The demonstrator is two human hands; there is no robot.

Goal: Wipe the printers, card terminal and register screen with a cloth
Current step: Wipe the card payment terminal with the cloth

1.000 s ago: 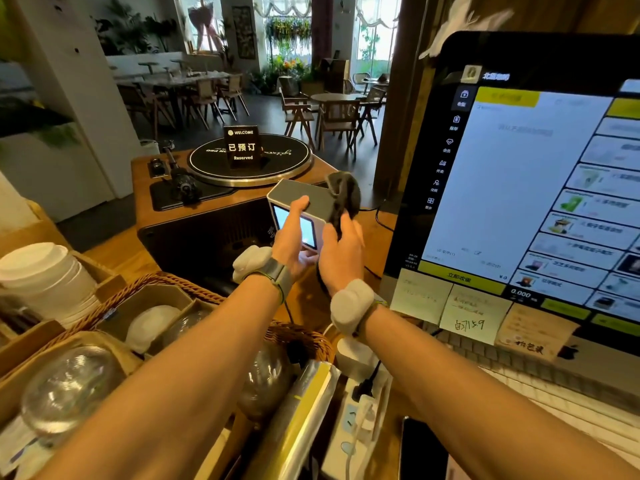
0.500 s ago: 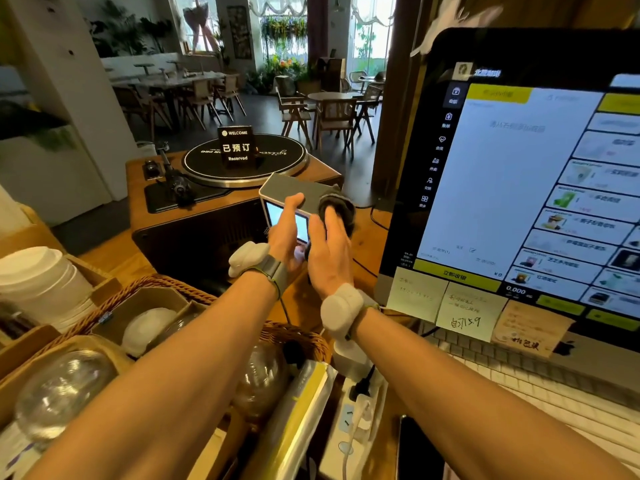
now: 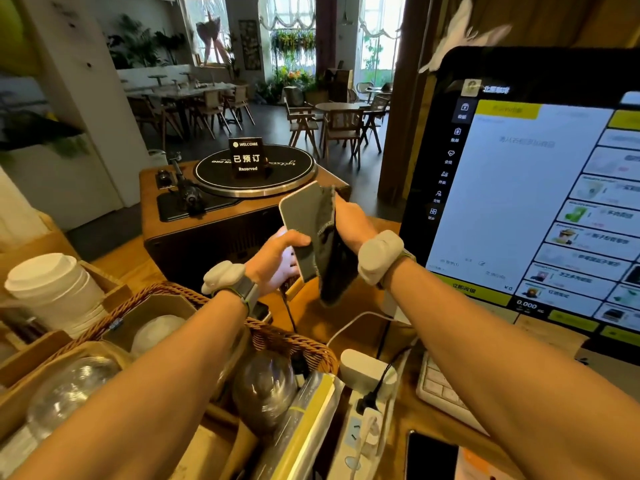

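Wooden counter (image 3: 311,320) lay crowded below. Above it, the card terminal (image 3: 301,220) hung tilted between the record player (image 3: 221,216) and the register screen (image 3: 526,188), touching neither. The left hand (image 3: 277,261) gripped its lower edge, and the right hand (image 3: 353,220) held the dark cloth (image 3: 332,258) against its right edge.

One cloth (image 3: 337,271); one terminal (image 3: 300,218).

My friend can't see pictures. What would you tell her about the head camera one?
A person's left hand holds a small grey card terminal tilted up while the right hand presses a dark cloth against it. A big lit register screen stands to the right, and a record player sits behind.
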